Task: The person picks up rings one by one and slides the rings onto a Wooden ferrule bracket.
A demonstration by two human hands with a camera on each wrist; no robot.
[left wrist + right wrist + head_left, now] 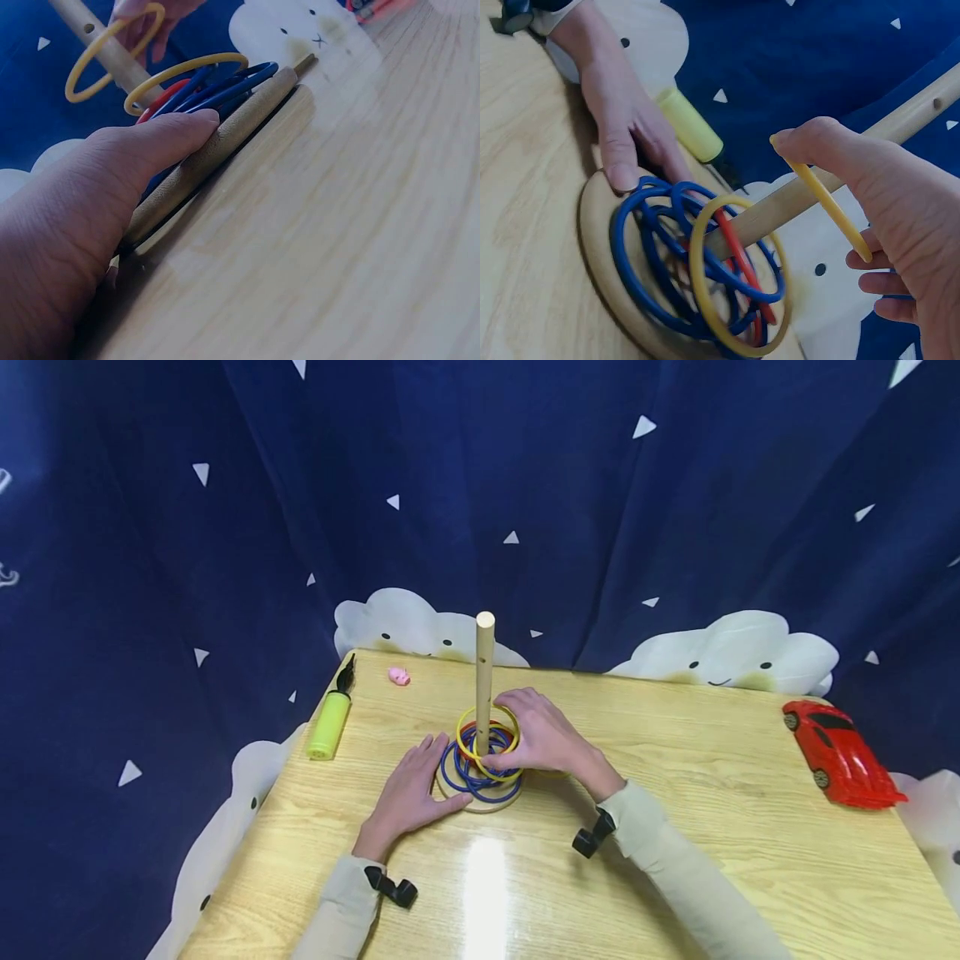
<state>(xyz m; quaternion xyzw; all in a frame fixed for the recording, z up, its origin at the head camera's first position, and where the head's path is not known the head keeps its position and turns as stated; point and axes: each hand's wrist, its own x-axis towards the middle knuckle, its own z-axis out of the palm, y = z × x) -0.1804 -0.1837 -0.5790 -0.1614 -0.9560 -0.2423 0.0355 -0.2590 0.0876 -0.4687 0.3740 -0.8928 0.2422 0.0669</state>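
Observation:
A wooden post (485, 681) rises from a round wooden base (600, 251). My right hand (547, 735) pinches a yellow ring (825, 206) that encircles the post, above the other rings. Below it, a second yellow ring (696, 277) leans over a red ring (740, 251) and several overlapping blue rings (622, 259) around the foot of the post. On the near left side, my left hand (408, 789) touches the base with fingers extended. Its thumb (176, 136) rests on the base's rim, as the left wrist view shows.
A yellow-green hand pump (330, 724) with a black end lies at the table's left edge. Near the back edge is a small pink pig toy (399, 676). A red toy car (843, 756) sits at the far right. A dark blue curtain (480, 485) hangs behind the table.

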